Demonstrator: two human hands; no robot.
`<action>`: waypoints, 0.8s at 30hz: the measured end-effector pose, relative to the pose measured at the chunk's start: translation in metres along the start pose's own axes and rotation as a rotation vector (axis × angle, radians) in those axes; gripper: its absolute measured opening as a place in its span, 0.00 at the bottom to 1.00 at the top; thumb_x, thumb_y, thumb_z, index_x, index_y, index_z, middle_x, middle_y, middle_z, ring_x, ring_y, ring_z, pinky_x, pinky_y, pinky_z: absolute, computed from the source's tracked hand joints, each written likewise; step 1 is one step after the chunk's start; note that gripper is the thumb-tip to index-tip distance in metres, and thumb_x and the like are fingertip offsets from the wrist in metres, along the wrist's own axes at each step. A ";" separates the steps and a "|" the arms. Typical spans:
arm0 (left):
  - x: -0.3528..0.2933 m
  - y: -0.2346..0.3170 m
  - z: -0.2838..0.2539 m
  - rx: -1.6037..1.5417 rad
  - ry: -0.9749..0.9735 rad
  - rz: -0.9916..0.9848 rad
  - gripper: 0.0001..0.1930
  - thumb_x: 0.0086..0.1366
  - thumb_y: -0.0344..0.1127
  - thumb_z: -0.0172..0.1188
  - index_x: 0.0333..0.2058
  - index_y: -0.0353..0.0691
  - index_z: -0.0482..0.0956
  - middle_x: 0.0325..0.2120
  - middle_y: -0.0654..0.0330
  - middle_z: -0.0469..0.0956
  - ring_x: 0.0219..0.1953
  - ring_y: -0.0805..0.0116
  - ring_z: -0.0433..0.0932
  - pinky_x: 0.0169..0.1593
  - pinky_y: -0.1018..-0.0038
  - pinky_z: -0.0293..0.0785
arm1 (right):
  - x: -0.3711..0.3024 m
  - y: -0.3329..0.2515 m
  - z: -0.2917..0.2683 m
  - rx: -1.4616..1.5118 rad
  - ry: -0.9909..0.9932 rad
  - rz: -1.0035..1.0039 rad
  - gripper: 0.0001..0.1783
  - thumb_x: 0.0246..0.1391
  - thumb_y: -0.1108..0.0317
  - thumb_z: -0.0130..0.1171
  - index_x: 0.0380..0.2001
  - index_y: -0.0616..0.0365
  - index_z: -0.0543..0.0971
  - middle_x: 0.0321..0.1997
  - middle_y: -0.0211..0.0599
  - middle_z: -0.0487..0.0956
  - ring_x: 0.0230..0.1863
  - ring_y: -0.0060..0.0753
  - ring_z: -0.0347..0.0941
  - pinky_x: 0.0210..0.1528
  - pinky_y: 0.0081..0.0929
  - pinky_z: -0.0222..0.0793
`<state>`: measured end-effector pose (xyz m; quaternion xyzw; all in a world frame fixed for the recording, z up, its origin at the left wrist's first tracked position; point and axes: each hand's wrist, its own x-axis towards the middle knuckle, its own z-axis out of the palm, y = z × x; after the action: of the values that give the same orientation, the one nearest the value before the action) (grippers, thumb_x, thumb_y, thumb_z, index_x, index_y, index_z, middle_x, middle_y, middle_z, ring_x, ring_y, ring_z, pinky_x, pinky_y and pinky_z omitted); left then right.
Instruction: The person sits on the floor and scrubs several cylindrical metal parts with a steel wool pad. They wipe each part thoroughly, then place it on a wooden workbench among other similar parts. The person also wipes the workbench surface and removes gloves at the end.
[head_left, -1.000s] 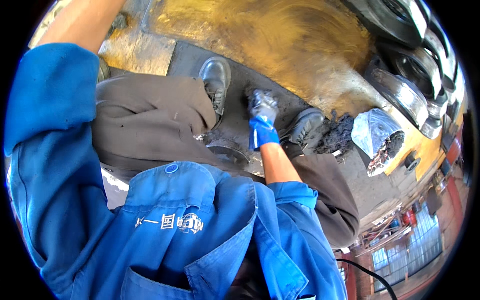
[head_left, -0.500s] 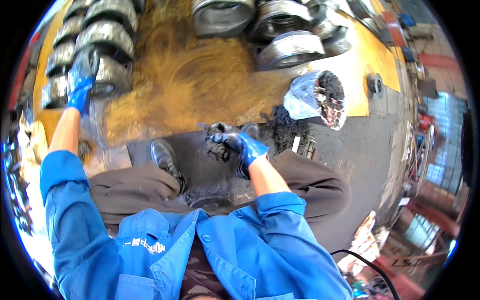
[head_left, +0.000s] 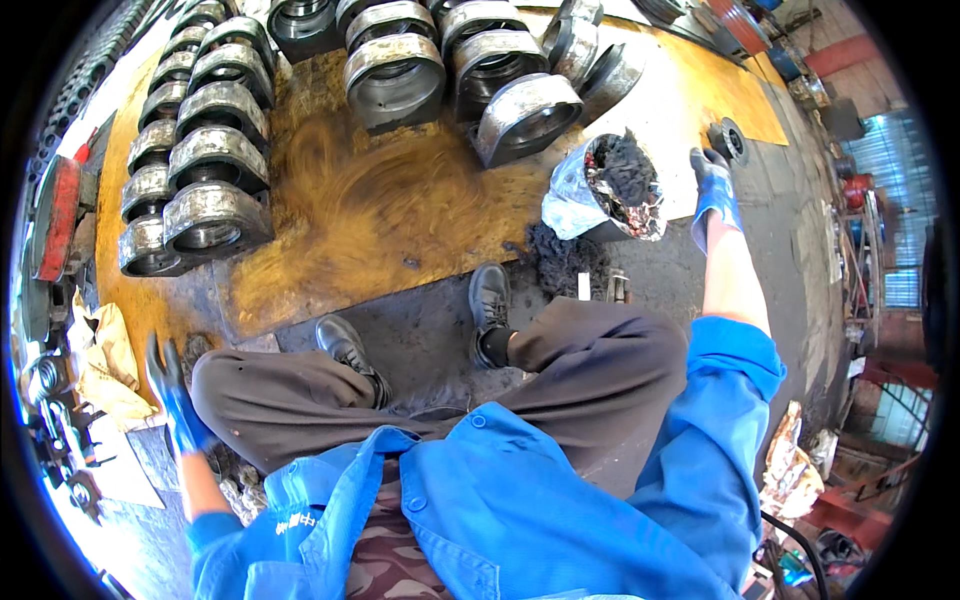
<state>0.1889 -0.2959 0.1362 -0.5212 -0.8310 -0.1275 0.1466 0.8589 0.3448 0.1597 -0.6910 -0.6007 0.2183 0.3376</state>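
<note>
My left hand, in a blue glove with dark, soiled fingers, is open low at the left beside my knee. Its fingers stretch forward near a crumpled tan cloth, and nothing shows in it. Out at the right, my right hand, gloved the same way, reaches toward a small dark flanged ring. Its fingers look extended and empty; whether they touch the ring I cannot tell. Left of that hand stands a plastic-lined bucket filled with dark, fibrous waste. A black tangled clump lies against its near side.
Rows of heavy metal ring housings stand on the stained yellow board at the left. More housings stand at the far middle. My shoes rest at the board's near edge. A red-edged machine part is at the far left.
My left hand has come back from the housings to beside my knee. My right hand has swung far right toward the flanged ring, and the dark clump it held is gone from it.
</note>
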 end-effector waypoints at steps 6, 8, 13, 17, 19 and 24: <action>-0.130 0.019 0.040 -0.085 -0.220 -0.485 0.24 0.73 0.31 0.50 0.67 0.36 0.65 0.64 0.47 0.69 0.66 0.60 0.68 0.68 0.65 0.63 | -0.012 0.076 -0.027 0.318 -0.302 0.474 0.30 0.65 0.43 0.55 0.60 0.52 0.74 0.58 0.36 0.79 0.52 0.37 0.75 0.50 0.38 0.72; -0.137 0.021 0.047 -0.124 -0.238 -0.555 0.24 0.73 0.31 0.49 0.67 0.36 0.65 0.64 0.48 0.70 0.65 0.61 0.69 0.67 0.65 0.63 | -0.036 0.056 -0.007 0.529 -0.427 0.441 0.35 0.66 0.42 0.53 0.64 0.57 0.69 0.65 0.43 0.74 0.58 0.40 0.74 0.58 0.39 0.71; -0.162 0.003 0.040 -0.274 -0.175 -0.749 0.24 0.73 0.31 0.49 0.66 0.35 0.66 0.63 0.49 0.71 0.64 0.62 0.70 0.66 0.66 0.65 | -0.067 -0.101 0.076 1.098 -0.918 0.276 0.42 0.67 0.36 0.43 0.69 0.60 0.62 0.72 0.51 0.66 0.68 0.52 0.67 0.69 0.51 0.64; -0.145 -0.026 0.037 -0.572 -0.025 -0.905 0.23 0.73 0.31 0.49 0.66 0.35 0.67 0.62 0.50 0.72 0.63 0.62 0.71 0.65 0.67 0.67 | -0.096 -0.205 0.113 1.421 -1.601 0.128 0.42 0.69 0.35 0.34 0.70 0.59 0.63 0.73 0.56 0.64 0.71 0.62 0.62 0.68 0.65 0.60; -0.120 -0.048 0.006 -0.764 0.168 -0.945 0.23 0.73 0.31 0.49 0.65 0.34 0.67 0.62 0.51 0.72 0.62 0.63 0.72 0.65 0.68 0.67 | -0.131 -0.256 0.151 1.491 -1.871 0.103 0.42 0.69 0.35 0.35 0.70 0.59 0.63 0.73 0.57 0.62 0.72 0.63 0.59 0.69 0.66 0.59; 0.016 -0.024 -0.096 -1.413 0.460 -0.421 0.23 0.73 0.31 0.49 0.65 0.34 0.68 0.61 0.52 0.73 0.61 0.63 0.74 0.64 0.69 0.69 | -0.256 -0.328 0.185 1.447 -2.008 0.225 0.43 0.68 0.34 0.37 0.70 0.59 0.62 0.73 0.56 0.63 0.71 0.63 0.61 0.70 0.65 0.58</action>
<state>0.1712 -0.3281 0.2291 -0.2823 -0.5825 -0.7581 -0.0795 0.4576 0.1492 0.2471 0.0790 -0.2721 0.9589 0.0113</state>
